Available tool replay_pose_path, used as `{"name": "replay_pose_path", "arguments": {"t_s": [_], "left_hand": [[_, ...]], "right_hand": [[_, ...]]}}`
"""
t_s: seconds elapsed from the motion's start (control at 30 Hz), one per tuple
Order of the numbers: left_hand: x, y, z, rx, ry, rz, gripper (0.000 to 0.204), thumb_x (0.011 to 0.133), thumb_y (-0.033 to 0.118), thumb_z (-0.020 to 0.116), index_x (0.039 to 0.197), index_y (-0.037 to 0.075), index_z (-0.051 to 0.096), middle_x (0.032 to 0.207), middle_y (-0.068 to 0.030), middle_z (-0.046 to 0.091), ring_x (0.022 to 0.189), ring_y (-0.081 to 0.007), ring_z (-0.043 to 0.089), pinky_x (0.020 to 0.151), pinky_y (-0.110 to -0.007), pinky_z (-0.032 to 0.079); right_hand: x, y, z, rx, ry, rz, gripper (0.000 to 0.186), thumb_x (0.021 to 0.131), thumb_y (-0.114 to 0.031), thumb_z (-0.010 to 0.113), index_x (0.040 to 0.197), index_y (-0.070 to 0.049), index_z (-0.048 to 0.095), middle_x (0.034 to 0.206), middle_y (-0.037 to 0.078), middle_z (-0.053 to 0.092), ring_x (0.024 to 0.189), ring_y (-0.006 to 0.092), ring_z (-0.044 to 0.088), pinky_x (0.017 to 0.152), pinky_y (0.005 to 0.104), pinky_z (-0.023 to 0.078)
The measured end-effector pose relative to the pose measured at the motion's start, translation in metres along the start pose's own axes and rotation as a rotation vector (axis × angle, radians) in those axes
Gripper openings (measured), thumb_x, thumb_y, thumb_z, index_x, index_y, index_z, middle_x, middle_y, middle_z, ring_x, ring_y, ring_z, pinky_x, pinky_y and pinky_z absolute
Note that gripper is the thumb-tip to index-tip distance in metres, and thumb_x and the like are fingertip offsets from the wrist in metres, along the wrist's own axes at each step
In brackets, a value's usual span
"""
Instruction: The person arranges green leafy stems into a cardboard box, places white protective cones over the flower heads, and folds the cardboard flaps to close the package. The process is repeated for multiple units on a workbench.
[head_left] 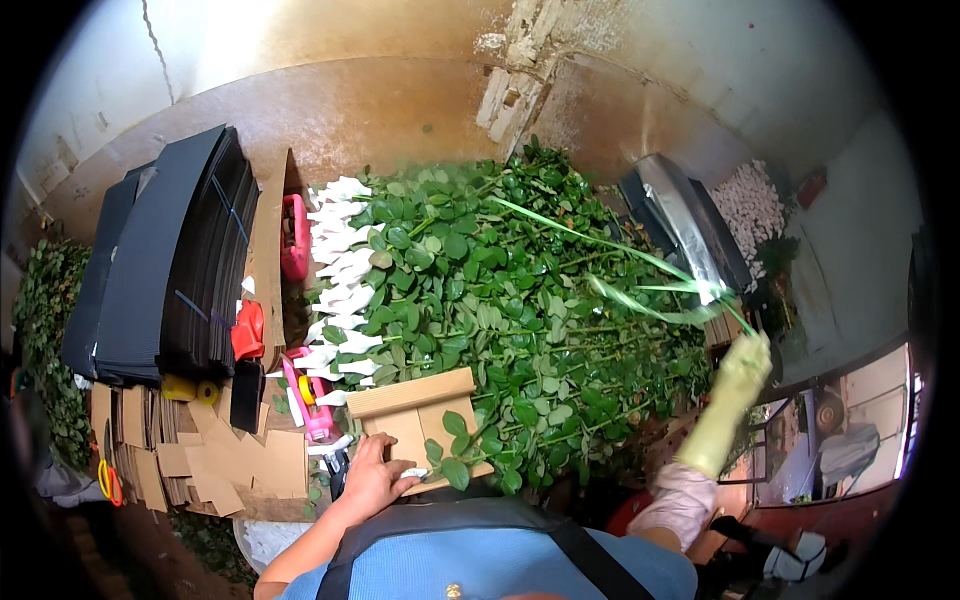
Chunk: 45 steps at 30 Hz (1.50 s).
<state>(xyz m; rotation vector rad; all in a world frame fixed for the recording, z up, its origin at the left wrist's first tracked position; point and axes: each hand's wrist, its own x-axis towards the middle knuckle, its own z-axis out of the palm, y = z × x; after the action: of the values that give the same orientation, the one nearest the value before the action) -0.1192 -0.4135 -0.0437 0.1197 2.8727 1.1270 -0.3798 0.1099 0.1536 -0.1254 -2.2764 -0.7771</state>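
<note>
My left hand (368,478), bare, is at the left edge of an open folded cardboard wrapper (407,432). Between its thumb and fingers sits the small white-covered head of a leafy stem (455,450), which lies across the cardboard. My right hand (745,362), in a pale yellow-green glove, reaches out to the right and is closed on thin green strips (655,262). These strips blur with motion and trail leftward above the leaves. Beneath them spreads a thick layer of leafy stems (520,290), their white-covered heads (343,270) lined up at the left.
Tall stacks of black sheets (165,255) stand at the left behind cut cardboard pieces (215,455). Orange-handled scissors (108,482) hang by them. A pink tape dispenser (312,395) and a black phone (246,396) lie near the wrapper. A silver-wrapped block (690,225) stands at the right.
</note>
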Motion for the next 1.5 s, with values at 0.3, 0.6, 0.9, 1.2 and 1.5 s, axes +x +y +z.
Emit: {"name": "replay_pose_path", "arguments": {"t_s": [0.3, 0.6, 0.9, 1.2, 1.5], "left_hand": [[0.002, 0.002, 0.003, -0.017, 0.030, 0.014, 0.030, 0.076, 0.032, 0.087, 0.101, 0.015, 0.083, 0.128, -0.0178, 0.056, 0.126, -0.0378, 0.052, 0.117, -0.060, 0.034], [0.008, 0.012, -0.017, 0.101, -0.018, 0.092, 0.029, 0.081, 0.031, 0.084, 0.106, 0.016, 0.083, 0.124, -0.0167, 0.058, 0.119, -0.0359, 0.054, 0.104, -0.048, 0.043], [0.009, 0.008, -0.008, -0.016, -0.044, -0.015, 0.031, 0.079, 0.028, 0.085, 0.107, 0.015, 0.081, 0.128, -0.0188, 0.056, 0.125, -0.0391, 0.052, 0.106, -0.046, 0.047], [0.004, 0.012, -0.008, -0.038, -0.081, -0.098, 0.031, 0.081, 0.033, 0.084, 0.108, 0.019, 0.081, 0.135, -0.0169, 0.053, 0.131, -0.0398, 0.049, 0.109, -0.046, 0.046], [0.006, 0.009, -0.009, -0.002, -0.046, -0.027, 0.031, 0.080, 0.029, 0.086, 0.107, 0.016, 0.082, 0.132, -0.0188, 0.053, 0.128, -0.0392, 0.050, 0.105, -0.046, 0.047]], "right_hand": [[-0.168, 0.092, 0.034, 0.406, -1.092, 0.562, 0.029, 0.098, -0.024, 0.052, 0.116, -0.006, 0.067, 0.112, 0.015, 0.068, 0.110, 0.0262, 0.065, 0.100, 0.0397, 0.050], [-0.049, -0.018, -0.005, 0.050, -1.500, -0.074, 0.042, 0.099, -0.037, 0.047, 0.104, -0.005, 0.074, 0.094, 0.022, 0.072, 0.093, 0.0321, 0.071, 0.090, 0.0406, 0.056], [0.110, -0.389, -0.011, 0.783, -0.054, -1.010, 0.040, 0.100, -0.023, 0.062, 0.140, -0.019, 0.064, 0.155, 0.010, 0.053, 0.140, 0.0282, 0.052, 0.120, 0.0410, 0.038], [0.166, -0.473, -0.068, 0.595, -0.509, -1.044, 0.026, 0.090, -0.013, 0.067, 0.115, -0.010, 0.074, 0.128, 0.007, 0.071, 0.115, 0.0264, 0.067, 0.098, 0.0380, 0.054], [0.134, -0.394, -0.114, 1.057, -0.992, -0.505, 0.053, 0.104, -0.053, 0.050, 0.104, -0.007, 0.076, 0.097, 0.014, 0.076, 0.094, 0.0313, 0.072, 0.089, 0.0410, 0.056]]}}
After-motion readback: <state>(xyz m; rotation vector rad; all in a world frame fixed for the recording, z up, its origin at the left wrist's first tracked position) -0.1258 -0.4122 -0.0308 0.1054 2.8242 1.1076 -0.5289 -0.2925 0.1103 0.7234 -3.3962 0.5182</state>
